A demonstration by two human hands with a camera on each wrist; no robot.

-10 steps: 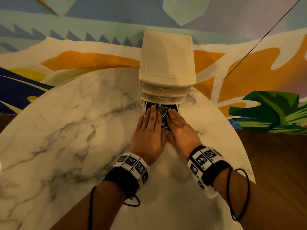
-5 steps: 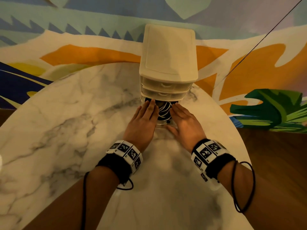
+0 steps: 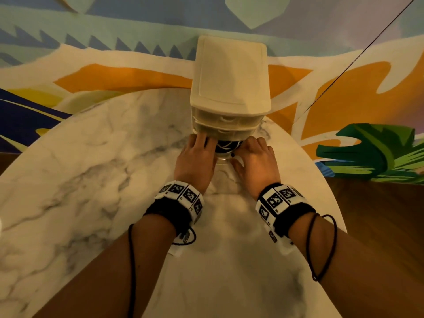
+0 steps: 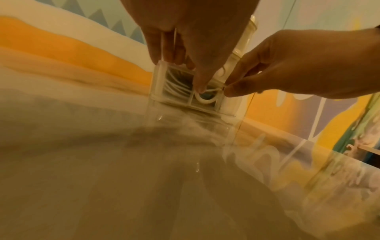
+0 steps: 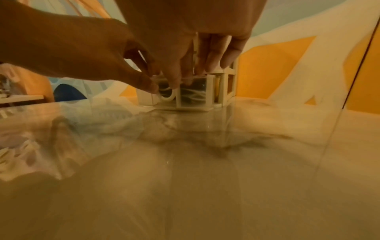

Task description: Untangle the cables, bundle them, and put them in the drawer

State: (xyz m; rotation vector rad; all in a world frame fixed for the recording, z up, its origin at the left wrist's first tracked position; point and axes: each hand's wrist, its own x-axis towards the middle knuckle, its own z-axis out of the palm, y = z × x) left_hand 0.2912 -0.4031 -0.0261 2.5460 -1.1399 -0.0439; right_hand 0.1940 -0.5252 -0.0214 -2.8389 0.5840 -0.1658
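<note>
Through drawer front, coiled cables, overhead hidden

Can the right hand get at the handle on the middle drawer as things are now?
Probably yes. The right hand rests at the bottom drawer, directly below the middle drawer, whose front is bare, with nothing between them. It would only need to lift slightly.

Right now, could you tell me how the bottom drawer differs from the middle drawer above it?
The bottom drawer stands pulled partly out of the cabinet, while the middle drawer sits flush and closed. The bottom drawer shows coiled black and white cables inside; the middle drawer's contents cannot be made out. The left hand and right hand touch the bottom drawer only. Both are translucent plastic.
</note>
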